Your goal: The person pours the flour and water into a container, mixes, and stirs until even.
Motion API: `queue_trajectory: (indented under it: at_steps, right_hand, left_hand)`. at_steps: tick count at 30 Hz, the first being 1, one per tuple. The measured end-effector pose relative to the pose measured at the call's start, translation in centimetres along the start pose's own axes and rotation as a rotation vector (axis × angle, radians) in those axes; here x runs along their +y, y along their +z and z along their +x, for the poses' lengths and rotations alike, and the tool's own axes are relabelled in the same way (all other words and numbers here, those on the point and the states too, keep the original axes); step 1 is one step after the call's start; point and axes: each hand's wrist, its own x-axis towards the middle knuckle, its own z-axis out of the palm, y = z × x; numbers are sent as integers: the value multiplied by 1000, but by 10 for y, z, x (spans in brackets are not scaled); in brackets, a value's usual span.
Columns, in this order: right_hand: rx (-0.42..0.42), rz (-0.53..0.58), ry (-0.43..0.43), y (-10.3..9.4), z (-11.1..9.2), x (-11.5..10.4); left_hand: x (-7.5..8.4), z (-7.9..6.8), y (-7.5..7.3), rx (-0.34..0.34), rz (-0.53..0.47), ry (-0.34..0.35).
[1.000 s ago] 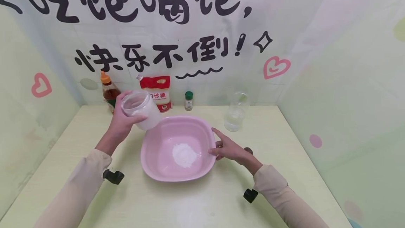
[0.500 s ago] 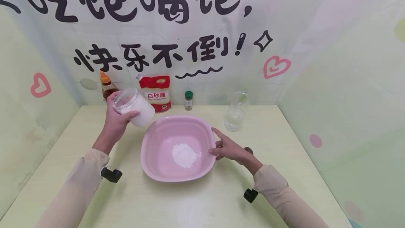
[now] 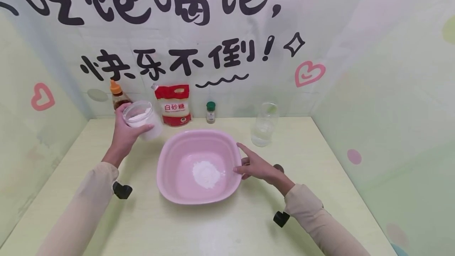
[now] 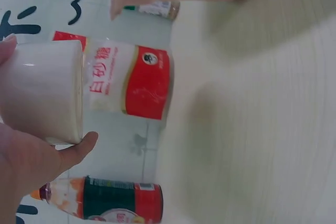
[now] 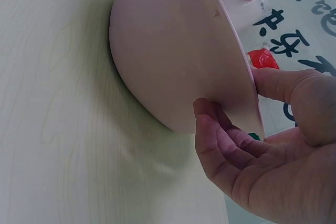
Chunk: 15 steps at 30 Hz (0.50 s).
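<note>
My left hand [image 3: 125, 131] grips a clear jar [image 3: 151, 127] of white powder, held above the table just left of the basin. The jar is nearly upright in the head view, its mouth uncovered. In the left wrist view the thumb and fingers wrap the jar [image 4: 42, 90] from both sides. A pink basin [image 3: 170, 192] stands at the table's middle with a heap of white powder [image 3: 207, 174] on its floor. My right hand [image 3: 257, 166] holds the basin's right rim; in the right wrist view its fingers [image 5: 215, 145] curl against the outer wall, thumb over the rim.
Along the back wall stand a sauce bottle [image 3: 120, 97] with an orange cap, partly hidden by the left hand, a red and white sugar bag [image 3: 174, 108] and a small green-capped shaker [image 3: 211, 113]. Behind the right hand is a clear glass [image 3: 262, 129] holding clear liquid.
My left hand has moved the jar left, away from over the basin's edge, and tilted it back closer to upright. The right hand stays on the rim; the powder heap looks the same.
</note>
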Motion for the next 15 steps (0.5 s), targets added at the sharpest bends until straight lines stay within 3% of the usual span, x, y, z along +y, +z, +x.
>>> queue_trajectory:
  at_steps: [5, 15]
  right_hand:
    - [2, 0, -2, 0, -1, 0]
    - [15, -11, 10, 0, -1, -1]
  left_hand:
    - [-14, 5, -5, -19, 105, -47]
    - [-61, 13, -21, -8, 226, -106]
